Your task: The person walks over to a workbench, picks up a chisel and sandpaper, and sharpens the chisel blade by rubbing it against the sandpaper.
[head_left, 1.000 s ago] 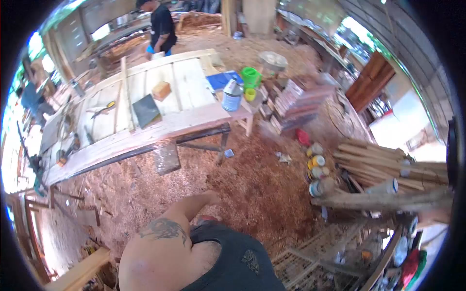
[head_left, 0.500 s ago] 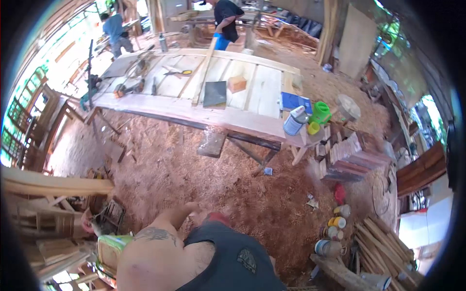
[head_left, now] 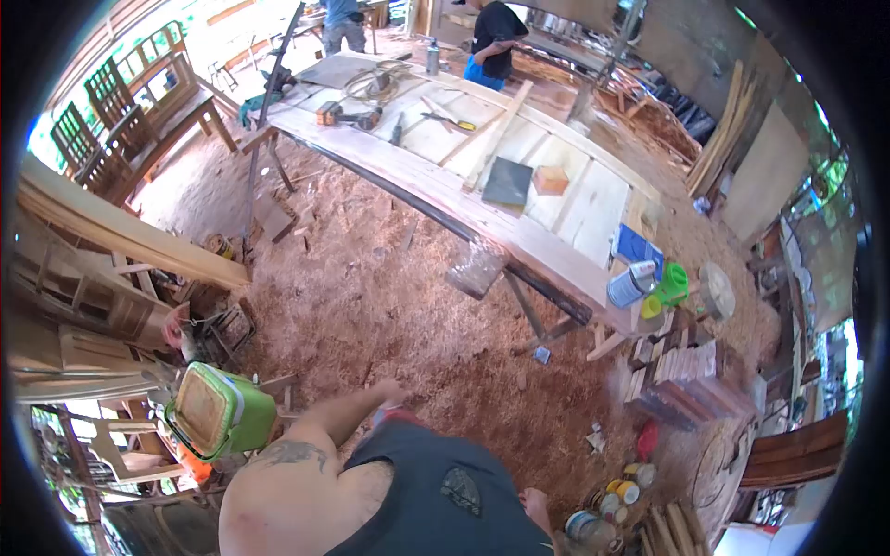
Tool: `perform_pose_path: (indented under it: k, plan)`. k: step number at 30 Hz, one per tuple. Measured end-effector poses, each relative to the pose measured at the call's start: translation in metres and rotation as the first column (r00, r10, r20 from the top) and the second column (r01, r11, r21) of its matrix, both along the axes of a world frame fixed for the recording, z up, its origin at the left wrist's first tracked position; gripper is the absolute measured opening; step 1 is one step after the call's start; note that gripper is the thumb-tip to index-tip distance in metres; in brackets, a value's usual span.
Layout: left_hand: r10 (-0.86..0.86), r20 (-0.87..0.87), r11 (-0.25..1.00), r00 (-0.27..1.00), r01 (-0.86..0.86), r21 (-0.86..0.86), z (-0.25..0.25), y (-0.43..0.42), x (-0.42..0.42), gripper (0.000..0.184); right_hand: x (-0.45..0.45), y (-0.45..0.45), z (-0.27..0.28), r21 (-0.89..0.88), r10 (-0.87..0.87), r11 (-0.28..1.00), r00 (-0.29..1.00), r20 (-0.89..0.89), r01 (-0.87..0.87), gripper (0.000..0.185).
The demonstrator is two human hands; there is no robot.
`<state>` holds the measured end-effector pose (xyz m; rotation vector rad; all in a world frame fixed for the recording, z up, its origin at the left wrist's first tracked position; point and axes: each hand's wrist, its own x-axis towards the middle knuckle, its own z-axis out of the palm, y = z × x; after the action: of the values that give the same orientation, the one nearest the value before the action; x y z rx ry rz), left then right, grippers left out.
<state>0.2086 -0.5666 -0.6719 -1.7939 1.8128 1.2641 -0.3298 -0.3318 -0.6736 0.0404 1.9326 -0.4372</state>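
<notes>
My left hand hangs low in front of my body, over the shaving-covered floor. It is small and blurred, and its fingers cannot be made out. Beside my right hip, part of my right hand shows at the edge of my dark shirt, its fingers mostly hidden. Closest to that hand are several jars and cans on the floor. Neither hand touches the long wooden workpiece ahead, which bears a dark square sheet, a wood block and a cordless drill.
A green box stands at left, below a thick beam. Paint cans and a green container sit at the workpiece's near right end, beside stacked wood. Two people are beyond it. Wooden chairs stand far left.
My view has turned left and tilted, so the workpiece appears farther right and slanted. More of the green box and chairs shows at left. My right hand has come into view beside my hip.
</notes>
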Motion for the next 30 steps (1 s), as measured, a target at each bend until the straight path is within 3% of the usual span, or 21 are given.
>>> perform_pose_path:
  k: [2,5,6,8,9,10,11,13,14,15,17,20,21,23,25,27,30]
  plan:
    - [-0.036,0.015,0.998,0.999,0.035,0.053,-0.047,0.002,0.032,0.062,0.017,-0.026,0.004,-0.033,0.070,0.997,0.998,-0.010,-0.070,0.010]
    - [-0.241,-0.032,0.969,0.970,0.242,0.056,-0.067,0.003,0.088,0.061,0.058,-0.070,0.013,-0.088,0.297,0.950,0.954,-0.049,-0.300,0.012]
    - [-0.133,0.006,0.985,0.991,0.132,0.111,-0.066,0.004,0.107,0.061,0.074,-0.084,0.016,-0.121,0.423,0.895,0.903,-0.081,-0.430,0.012]
    - [0.076,0.098,0.975,0.992,-0.095,0.201,-0.060,0.000,0.144,0.062,0.111,-0.116,0.016,-0.221,0.738,0.597,0.636,-0.223,-0.771,0.013]
    - [0.095,0.101,0.975,0.990,-0.112,0.189,-0.063,-0.008,0.166,0.064,0.130,-0.137,0.011,-0.244,0.824,0.412,0.473,-0.313,-0.878,0.014]
    - [0.115,0.104,0.975,0.988,-0.132,0.180,-0.066,-0.011,0.190,0.065,0.150,-0.158,0.001,-0.236,0.865,0.222,0.303,-0.399,-0.946,0.015]
    - [0.134,0.108,0.973,0.985,-0.152,0.174,-0.068,-0.014,0.210,0.066,0.168,-0.188,-0.021,-0.118,0.874,-0.005,0.053,-0.484,-0.993,0.016]
    - [0.357,0.148,0.915,0.922,-0.377,0.142,-0.049,-0.023,0.245,0.065,0.207,-0.238,-0.043,0.154,0.718,-0.419,-0.431,-0.547,-0.895,0.019]
    - [0.458,0.167,0.870,0.873,-0.479,0.120,-0.038,-0.026,0.262,0.064,0.243,-0.266,-0.020,0.029,0.874,-0.080,-0.084,-0.478,-0.996,0.020]
    - [0.501,0.145,0.854,0.853,-0.515,0.078,-0.030,-0.026,0.275,0.065,0.286,-0.295,0.019,-0.058,0.887,0.284,0.285,-0.363,-0.957,0.029]
    - [0.580,0.097,0.813,0.809,-0.583,-0.005,-0.020,-0.025,0.298,0.066,0.327,-0.338,-0.005,-0.320,0.808,0.374,0.475,-0.349,-0.871,0.028]
    - [0.544,0.122,0.839,0.830,-0.532,-0.114,-0.029,-0.021,0.322,0.058,0.401,-0.406,0.043,-0.315,0.844,0.201,0.327,-0.425,-0.927,0.036]
    - [0.625,0.045,0.780,0.779,-0.621,-0.080,-0.020,-0.020,0.322,0.054,0.422,-0.423,0.053,-0.287,0.847,0.165,0.285,-0.448,-0.944,0.038]
    - [0.764,-0.093,0.641,0.638,-0.767,0.007,-0.002,-0.016,0.318,0.047,0.455,-0.452,0.065,-0.404,0.835,0.053,0.263,-0.484,-0.913,0.041]
    - [0.794,-0.060,0.607,0.605,-0.793,0.045,-0.018,-0.018,0.323,0.038,0.489,-0.480,0.078,-0.462,0.836,-0.073,0.198,-0.511,-0.884,0.043]
    - [0.871,-0.180,0.487,0.457,-0.849,0.204,-0.021,-0.026,0.324,0.038,0.508,-0.508,0.088,-0.453,0.836,-0.170,0.115,-0.536,-0.875,0.044]
    - [0.848,-0.124,0.530,0.515,-0.833,0.158,-0.020,-0.055,0.332,0.036,0.531,-0.548,0.086,-0.454,0.841,-0.231,0.057,-0.537,-0.861,0.042]
